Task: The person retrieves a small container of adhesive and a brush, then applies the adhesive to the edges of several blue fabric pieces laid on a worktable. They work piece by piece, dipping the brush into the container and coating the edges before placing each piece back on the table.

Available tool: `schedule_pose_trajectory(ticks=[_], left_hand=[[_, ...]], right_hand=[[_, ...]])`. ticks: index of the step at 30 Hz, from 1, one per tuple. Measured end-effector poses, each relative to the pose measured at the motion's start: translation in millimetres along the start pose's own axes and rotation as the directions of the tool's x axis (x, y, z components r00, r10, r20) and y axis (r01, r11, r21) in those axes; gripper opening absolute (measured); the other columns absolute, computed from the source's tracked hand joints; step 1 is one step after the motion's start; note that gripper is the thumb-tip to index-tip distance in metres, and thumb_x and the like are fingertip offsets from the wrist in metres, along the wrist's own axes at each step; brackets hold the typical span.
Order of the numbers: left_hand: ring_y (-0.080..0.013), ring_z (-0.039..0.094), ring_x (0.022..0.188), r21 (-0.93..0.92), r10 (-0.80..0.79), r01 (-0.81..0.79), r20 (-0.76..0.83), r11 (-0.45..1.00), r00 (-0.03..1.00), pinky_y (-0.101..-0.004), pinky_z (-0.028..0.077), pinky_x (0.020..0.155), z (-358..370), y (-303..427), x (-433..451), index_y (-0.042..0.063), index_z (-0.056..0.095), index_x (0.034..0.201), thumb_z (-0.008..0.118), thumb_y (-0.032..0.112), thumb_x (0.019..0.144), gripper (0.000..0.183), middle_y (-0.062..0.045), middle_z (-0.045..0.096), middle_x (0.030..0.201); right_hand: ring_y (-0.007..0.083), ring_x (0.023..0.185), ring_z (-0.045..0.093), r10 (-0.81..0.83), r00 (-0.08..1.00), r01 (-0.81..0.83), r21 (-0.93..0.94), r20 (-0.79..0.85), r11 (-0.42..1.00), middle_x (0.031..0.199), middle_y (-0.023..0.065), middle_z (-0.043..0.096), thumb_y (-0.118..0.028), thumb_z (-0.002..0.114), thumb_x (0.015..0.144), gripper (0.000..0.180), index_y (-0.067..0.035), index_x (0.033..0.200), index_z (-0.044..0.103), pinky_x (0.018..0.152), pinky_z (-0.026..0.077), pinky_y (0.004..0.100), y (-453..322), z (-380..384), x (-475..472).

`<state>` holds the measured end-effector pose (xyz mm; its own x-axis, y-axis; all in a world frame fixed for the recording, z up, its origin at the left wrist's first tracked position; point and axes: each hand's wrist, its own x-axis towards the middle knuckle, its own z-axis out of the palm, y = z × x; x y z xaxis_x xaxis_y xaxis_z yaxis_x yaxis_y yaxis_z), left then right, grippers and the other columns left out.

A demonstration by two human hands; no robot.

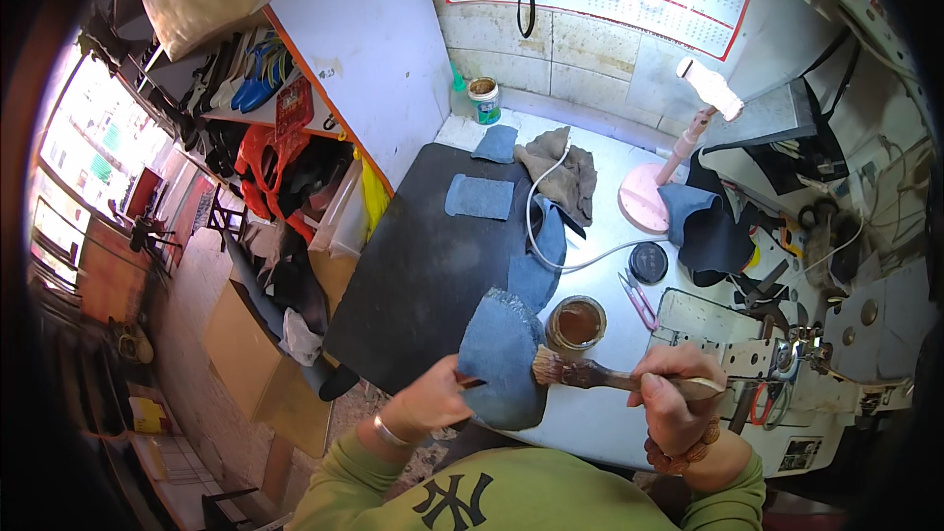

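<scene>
A curved piece of blue-grey material [498, 361], rough like suede or leather, is pinched at its left edge by my left hand [428, 398]. The fingers behind the piece are hidden. My right hand [678, 383] grips the wooden handle of a flat brush [590, 372], whose bristles meet the piece's right edge. Just beyond the brush stands an open jar [577, 323] of brown paste or glue. Smaller blue-grey pieces [481, 196] lie on a black mat [413, 258], and another curved one [538, 273] rests at its right edge.
A sewing machine [767, 354] stands at right, with pink thread snips [640, 301] and a black lid [649, 262] near it. A pink lamp [643, 195] has a white cable [535, 214] crossing the table. A brown cloth [560, 166] lies farther back, beside a white cabinet panel [369, 37].
</scene>
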<state>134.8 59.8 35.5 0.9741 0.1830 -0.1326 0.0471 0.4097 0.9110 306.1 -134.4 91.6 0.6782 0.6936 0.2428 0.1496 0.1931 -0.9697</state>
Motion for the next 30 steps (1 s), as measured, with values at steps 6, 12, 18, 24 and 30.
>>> schedule_pose_trajectory(ticks=[6,12,18,24,30], left_hand=[[-0.0247,0.057,0.109,-0.419,-0.105,0.025,-0.167,0.908,0.98,-0.0388,0.045,0.096,8.2,-27.7,-2.5,-0.007,0.049,0.123,0.049,0.007,0.095,0.032,-0.017,0.056,0.122],[-0.0354,0.053,0.116,-0.478,-0.061,-0.087,-0.286,0.874,0.956,-0.0479,0.043,0.099,4.3,-20.7,2.7,-0.009,0.039,0.13,0.048,0.011,0.096,0.041,-0.028,0.051,0.125],[-0.0357,0.047,0.123,-0.613,-0.071,-0.095,-0.241,0.784,0.968,-0.049,0.04,0.103,-1.0,-24.3,7.1,-0.007,0.037,0.133,0.046,0.01,0.096,0.042,-0.023,0.049,0.13],[-0.0332,0.048,0.123,-0.575,-0.063,-0.089,-0.239,0.813,0.969,-0.047,0.04,0.103,-4.2,-25.0,11.3,-0.007,0.036,0.134,0.047,0.01,0.096,0.043,-0.023,0.049,0.13],[-0.0334,0.049,0.121,-0.523,-0.08,-0.075,-0.268,0.849,0.96,-0.0472,0.04,0.103,-5.9,-30.1,14.9,-0.008,0.036,0.132,0.049,0.007,0.094,0.044,-0.023,0.05,0.128]], right_hand=[[0.0137,0.048,0.055,-0.287,0.951,0.309,-0.356,0.114,0.882,0.059,0.006,0.059,-0.001,0.057,0.077,0.004,0.001,0.077,0.061,0.046,0.043,0.0257,6.6,-4.9,13.7],[0.0103,0.047,0.054,-0.131,0.986,0.092,-0.312,-0.106,0.946,0.057,0.0052,0.057,-0.001,0.061,0.08,0.004,0.0,0.077,0.06,0.046,0.042,0.023,23.4,-9.3,19.5],[0.0149,0.044,0.055,-0.102,0.995,0.099,-0.482,0.02,0.871,0.055,0.0063,0.057,-0.011,0.071,0.08,0.015,-0.002,0.073,0.061,0.044,0.043,0.0256,56.0,-0.6,32.2],[0.0185,0.044,0.056,-0.091,0.993,0.114,-0.561,0.069,0.82,0.056,0.0084,0.059,-0.014,0.072,0.08,0.017,-0.003,0.072,0.062,0.043,0.043,0.027,74.6,6.8,35.1],[0.0122,0.045,0.055,0.019,0.999,-0.033,-0.418,-0.037,0.908,0.057,0.0059,0.06,-0.014,0.071,0.081,0.018,-0.002,0.073,0.062,0.043,0.042,0.0254,73.3,-0.8,33.3]])
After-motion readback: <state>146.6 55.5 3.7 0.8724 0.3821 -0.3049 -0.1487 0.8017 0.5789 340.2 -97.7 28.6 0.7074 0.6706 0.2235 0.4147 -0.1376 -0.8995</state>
